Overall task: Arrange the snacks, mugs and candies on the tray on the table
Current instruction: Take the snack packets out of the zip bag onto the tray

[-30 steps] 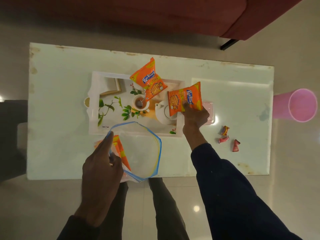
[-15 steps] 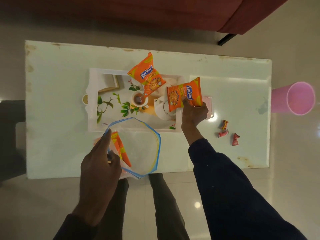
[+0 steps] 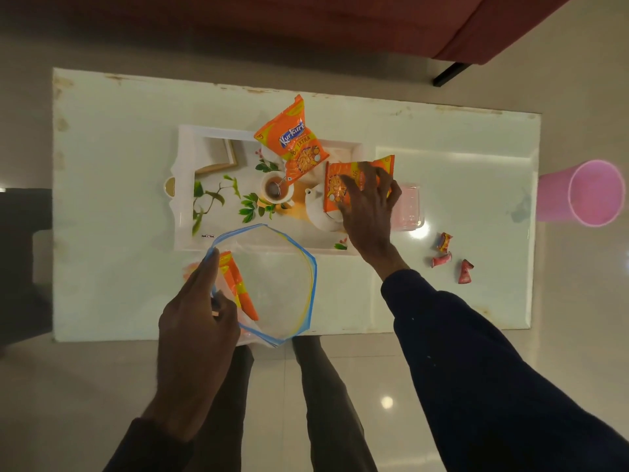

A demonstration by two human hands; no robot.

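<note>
A white tray with a printed leaf and tea-set picture lies in the middle of the pale table. One orange snack packet rests across the tray's far rim. My right hand lies with spread fingers on a second orange packet at the tray's right end. My left hand pinches the blue rim of a clear zip bag at the table's near edge; more orange packets show inside it. Three wrapped candies lie on the table to the right.
A small clear pink box sits just right of the tray, partly behind my right hand. A pink cup stands on the floor past the table's right end. A red sofa runs along the far side.
My right hand, which gripped the second packet by its lower edge, has laid it down on the tray's right end and now covers it from above. The left hand and bag stayed put.
</note>
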